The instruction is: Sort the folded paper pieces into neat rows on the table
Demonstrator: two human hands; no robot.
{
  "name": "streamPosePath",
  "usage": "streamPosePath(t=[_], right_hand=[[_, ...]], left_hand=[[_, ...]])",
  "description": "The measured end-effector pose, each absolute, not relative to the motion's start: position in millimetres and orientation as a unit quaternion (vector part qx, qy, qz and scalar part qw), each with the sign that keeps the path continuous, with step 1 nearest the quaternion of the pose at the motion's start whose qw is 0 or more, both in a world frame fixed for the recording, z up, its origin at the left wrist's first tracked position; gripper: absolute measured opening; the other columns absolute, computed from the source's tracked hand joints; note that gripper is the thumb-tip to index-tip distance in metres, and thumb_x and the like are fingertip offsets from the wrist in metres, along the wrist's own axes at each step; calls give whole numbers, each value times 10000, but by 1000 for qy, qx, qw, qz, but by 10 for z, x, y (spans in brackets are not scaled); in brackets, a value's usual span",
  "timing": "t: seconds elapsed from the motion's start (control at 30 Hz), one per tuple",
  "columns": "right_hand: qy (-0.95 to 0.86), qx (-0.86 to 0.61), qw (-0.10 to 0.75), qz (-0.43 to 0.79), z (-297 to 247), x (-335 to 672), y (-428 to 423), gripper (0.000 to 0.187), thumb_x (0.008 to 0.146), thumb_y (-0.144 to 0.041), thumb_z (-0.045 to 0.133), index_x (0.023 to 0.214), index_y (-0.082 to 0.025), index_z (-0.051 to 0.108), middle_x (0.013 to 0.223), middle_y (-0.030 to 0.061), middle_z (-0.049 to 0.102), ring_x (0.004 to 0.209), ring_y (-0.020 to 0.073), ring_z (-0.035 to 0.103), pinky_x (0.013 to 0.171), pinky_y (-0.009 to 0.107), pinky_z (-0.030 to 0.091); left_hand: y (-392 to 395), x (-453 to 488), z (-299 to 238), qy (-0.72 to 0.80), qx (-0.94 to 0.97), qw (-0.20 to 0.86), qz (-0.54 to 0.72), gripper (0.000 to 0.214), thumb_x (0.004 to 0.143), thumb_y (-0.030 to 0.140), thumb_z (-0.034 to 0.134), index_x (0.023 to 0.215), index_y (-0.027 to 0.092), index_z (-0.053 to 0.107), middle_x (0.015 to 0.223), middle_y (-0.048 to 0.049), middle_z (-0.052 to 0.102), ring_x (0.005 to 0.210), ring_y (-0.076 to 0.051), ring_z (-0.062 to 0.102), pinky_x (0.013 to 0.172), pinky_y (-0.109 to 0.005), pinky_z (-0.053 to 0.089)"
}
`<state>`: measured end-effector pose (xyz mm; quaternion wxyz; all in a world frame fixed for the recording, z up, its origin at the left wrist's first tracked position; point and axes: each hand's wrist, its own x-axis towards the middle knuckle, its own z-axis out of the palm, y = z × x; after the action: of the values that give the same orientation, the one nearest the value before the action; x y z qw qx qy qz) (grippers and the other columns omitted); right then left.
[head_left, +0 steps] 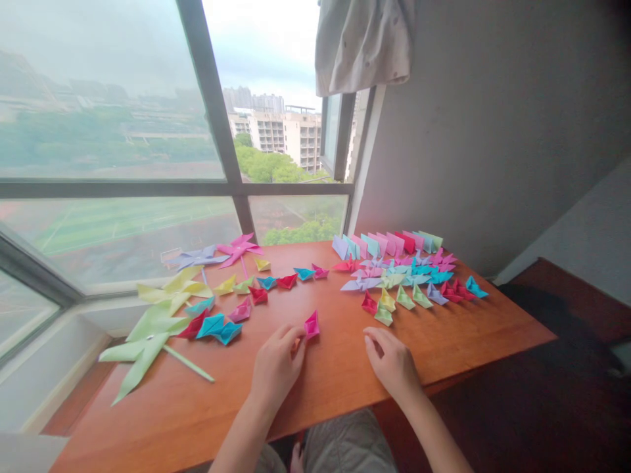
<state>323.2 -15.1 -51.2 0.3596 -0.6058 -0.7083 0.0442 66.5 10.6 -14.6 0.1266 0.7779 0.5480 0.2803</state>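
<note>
A magenta paper boat (311,325) stands near the middle of the table, apart from the rows. My left hand (277,364) has its fingers curled, thumb and forefinger at the boat's left end; the exact contact is hard to make out. My right hand (394,364) rests by the front edge, loosely curved with the thumb apart from the fingers, holding nothing. Close beyond it are a light green paper boat (383,315) and a red paper boat (369,303). To the left lie a blue paper boat (228,332) and a pink paper boat (241,310).
Paper pinwheels, among them a green pinwheel (148,345) and a yellow pinwheel (180,288), lie along the left of the wooden table (340,387). Folded cranes (362,284) and a row of folded papers (394,244) fill the back right. Windows stand behind; a grey wall (468,131) rises at right.
</note>
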Motion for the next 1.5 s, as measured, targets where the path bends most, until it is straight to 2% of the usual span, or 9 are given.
streamPosePath(t=[0.47, 0.7, 0.77, 0.9, 1.03, 1.27, 1.4, 1.5], right_hand=[[-712, -594, 369, 59, -499, 3233, -134, 253, 941, -258, 433, 1017, -204, 668, 871, 59, 706, 721, 165, 675, 705, 261, 546], [-709, -555, 412, 140, -345, 3048, -166, 320, 921, -290, 491, 1207, -196, 600, 836, 40, 691, 678, 148, 651, 657, 239, 543], [-722, -534, 411, 155, -288, 3010, -199, 278, 926, -286, 499, 1163, -207, 622, 856, 40, 688, 711, 146, 649, 684, 237, 535], [-739, -520, 394, 167, -202, 3035, -279, 183, 943, -273, 495, 944, -217, 669, 796, 23, 662, 685, 134, 615, 656, 228, 495], [-750, -512, 380, 177, -175, 3120, -360, 169, 940, -269, 507, 957, -217, 667, 782, 17, 661, 686, 127, 615, 642, 214, 484], [-720, -547, 410, 117, -161, 3452, -494, 196, 949, -280, 492, 891, -215, 667, 775, 36, 673, 678, 145, 628, 629, 229, 494], [-641, -623, 447, -10, -180, 3881, -483, 183, 931, -326, 530, 904, -214, 672, 796, 47, 693, 669, 160, 641, 647, 246, 505], [-607, -663, 429, -91, -261, 4142, -391, 209, 928, -346, 530, 899, -201, 676, 818, 58, 705, 667, 164, 650, 661, 254, 503]], left_hand=[[102, 680, -145, 513, 802, 114, 285, 189, 916, 222, 467, 932, 238, 654, 902, -29, 671, 750, -154, 667, 637, -224, 504], [-5, 823, -85, 421, 858, 119, 268, 247, 958, 215, 428, 976, 251, 672, 933, -47, 687, 809, -156, 668, 718, -224, 519], [-43, 863, -69, 396, 869, 131, 267, 255, 960, 210, 425, 985, 250, 675, 942, -54, 688, 822, -160, 667, 726, -226, 525], [-73, 902, -71, 381, 864, 157, 289, 261, 952, 189, 430, 1004, 247, 679, 949, -60, 689, 822, -158, 668, 721, -226, 533], [-65, 919, -75, 382, 847, 200, 310, 250, 939, 188, 442, 976, 238, 684, 933, -61, 694, 818, -156, 672, 716, -228, 542], [-12, 759, -71, 423, 820, 223, 313, 230, 943, 220, 449, 1056, 245, 648, 1011, -57, 685, 763, -135, 669, 686, -218, 543], [40, 560, -160, 474, 796, 203, 317, 207, 915, 209, 461, 977, 231, 657, 926, -37, 688, 668, -131, 643, 622, -222, 526], [48, 505, -203, 499, 783, 195, 317, 208, 900, 209, 465, 967, 224, 660, 856, -31, 688, 664, -147, 641, 612, -234, 521]])
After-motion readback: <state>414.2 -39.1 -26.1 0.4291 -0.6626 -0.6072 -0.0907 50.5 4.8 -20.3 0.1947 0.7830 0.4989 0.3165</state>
